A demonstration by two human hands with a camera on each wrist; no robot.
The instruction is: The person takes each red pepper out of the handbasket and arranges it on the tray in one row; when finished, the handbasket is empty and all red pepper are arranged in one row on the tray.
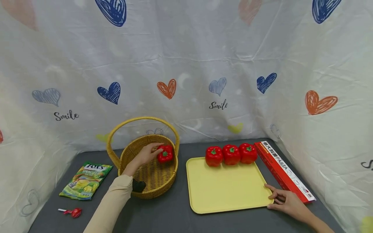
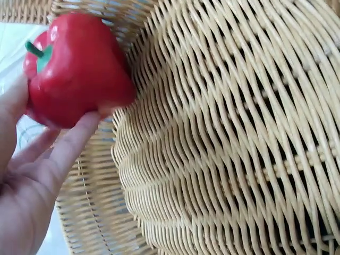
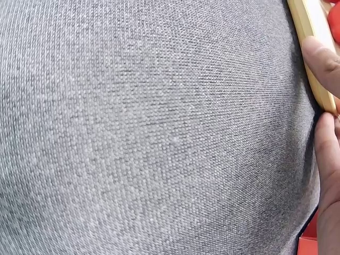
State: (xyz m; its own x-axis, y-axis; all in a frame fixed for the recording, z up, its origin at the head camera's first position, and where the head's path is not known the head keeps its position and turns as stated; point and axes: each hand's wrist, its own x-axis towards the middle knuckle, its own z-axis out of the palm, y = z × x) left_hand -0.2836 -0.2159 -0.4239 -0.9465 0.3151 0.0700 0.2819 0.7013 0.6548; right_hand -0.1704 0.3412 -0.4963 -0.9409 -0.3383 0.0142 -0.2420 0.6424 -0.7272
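Note:
In the head view my left hand (image 1: 146,154) reaches into the yellow wicker basket (image 1: 154,186) and holds a red bell pepper (image 1: 165,153) at its right inner wall. Up close in the left wrist view, thumb and fingers grip that green-stemmed pepper (image 2: 79,69) from opposite sides. My right hand (image 1: 287,202) holds the near right corner of a yellow tray (image 1: 224,191). The right wrist view has the thumb on the tray's rim (image 3: 307,32) and a finger by its corner. Three more red bell peppers (image 1: 231,154) stand in a row along the tray's far edge.
A tall arched handle (image 1: 142,118) rises over the basket. Left of it lie a green candy bag (image 1: 86,181) and a red lollipop (image 1: 76,212). A long red pasta box (image 1: 284,170) lies right of the tray. A heart-printed white curtain (image 1: 186,71) hangs behind the grey tabletop (image 1: 163,213).

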